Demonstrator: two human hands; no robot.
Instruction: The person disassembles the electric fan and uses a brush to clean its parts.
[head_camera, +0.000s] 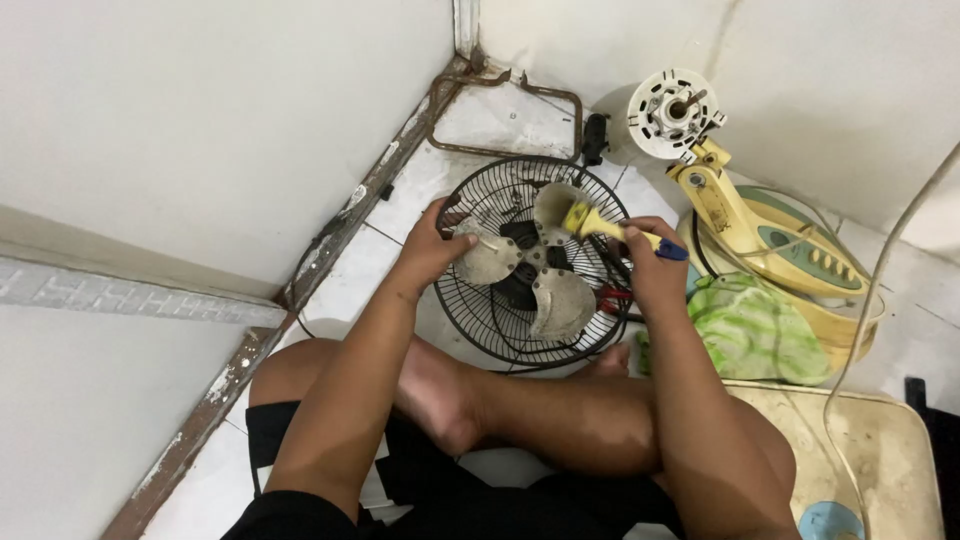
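A round black wire fan guard (470, 310) lies on the floor in front of my crossed legs. Inside it sits a dusty grey three-blade fan blade (555, 300). My left hand (432, 245) grips the left blade and the guard's rim. My right hand (652, 262) holds a paintbrush (610, 228) with a yellow handle and blue end. Its bristles rest on the upper blade.
A yellow fan body (745, 225) with a white motor face (672, 108) leans against the wall at right. A green cloth (755, 330) lies under it. A rusty metal frame (520, 95) sits in the corner. A white cable (880, 280) crosses a dirty cream panel (890, 450) at lower right.
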